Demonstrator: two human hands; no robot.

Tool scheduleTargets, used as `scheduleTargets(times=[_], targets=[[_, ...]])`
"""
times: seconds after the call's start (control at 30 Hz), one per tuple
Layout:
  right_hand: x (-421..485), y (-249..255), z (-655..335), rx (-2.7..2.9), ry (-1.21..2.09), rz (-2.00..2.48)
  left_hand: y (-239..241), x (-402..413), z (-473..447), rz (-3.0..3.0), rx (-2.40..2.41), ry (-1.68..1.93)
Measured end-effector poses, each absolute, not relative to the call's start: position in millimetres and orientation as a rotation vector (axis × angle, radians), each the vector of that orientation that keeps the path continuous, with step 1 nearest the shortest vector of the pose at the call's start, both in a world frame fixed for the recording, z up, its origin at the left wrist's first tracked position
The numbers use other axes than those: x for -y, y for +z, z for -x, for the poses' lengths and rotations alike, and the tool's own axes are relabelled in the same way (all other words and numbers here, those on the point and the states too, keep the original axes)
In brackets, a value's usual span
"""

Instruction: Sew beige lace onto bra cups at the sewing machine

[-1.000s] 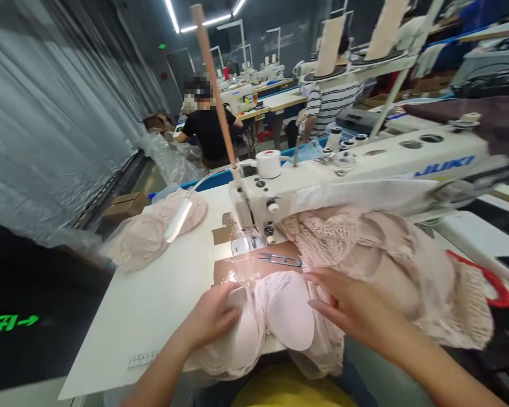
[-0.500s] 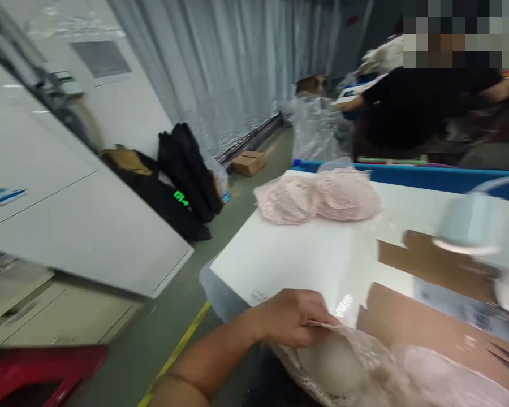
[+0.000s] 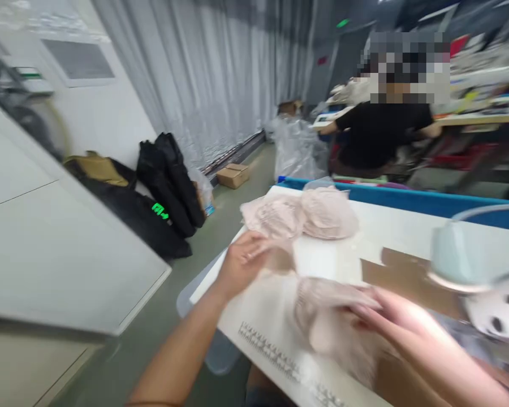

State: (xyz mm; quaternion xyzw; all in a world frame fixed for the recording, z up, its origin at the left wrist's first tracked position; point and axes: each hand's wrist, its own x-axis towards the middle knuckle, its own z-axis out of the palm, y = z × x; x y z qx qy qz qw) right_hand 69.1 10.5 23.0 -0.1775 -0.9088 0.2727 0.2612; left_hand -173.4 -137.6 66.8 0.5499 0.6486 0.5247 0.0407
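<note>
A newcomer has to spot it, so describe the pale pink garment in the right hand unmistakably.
Find the white table with a blue strip along its far edge. On its near side, beyond the ruler-like scale, the person's right hand grips the pale pink garment. Unlike the similar pale pink pile lying at the table's far left, this one is in the hand.

Room to pass lies across the white tabletop (image 3: 382,226), between the piled pink cups (image 3: 328,213) at far left and the lamp (image 3: 456,254) at right. The lamp and machine head (image 3: 498,311) obstruct the right side, while the pink garment (image 3: 337,328) in the right hand (image 3: 388,311) blocks the near middle.
</note>
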Motion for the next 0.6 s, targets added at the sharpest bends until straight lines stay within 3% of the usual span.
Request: scheduleTargets(times=[0.1, 0.23, 0.4, 0.6], targets=[[-26.0, 40.0, -28.5, 2.212, 1.007, 0.622, 83.3, 92.0, 208.1, -1.84, -2.121, 1.879], [-59.5, 51.8, 21.6, 1.91, 0.719, 0.435, 98.8, 37.3, 241.4, -2.098, -2.269, 2.024], [-106.1, 40.0, 32.8, 2.227, 0.403, 0.572, 63.9, 3.8, 244.0, -2.18, -2.448, 1.11], [-94.2, 24.3, 1.7, 2.419, 0.354, 0.714, 21.4, -4.0, 231.9, -2.177, -2.375, 0.818]])
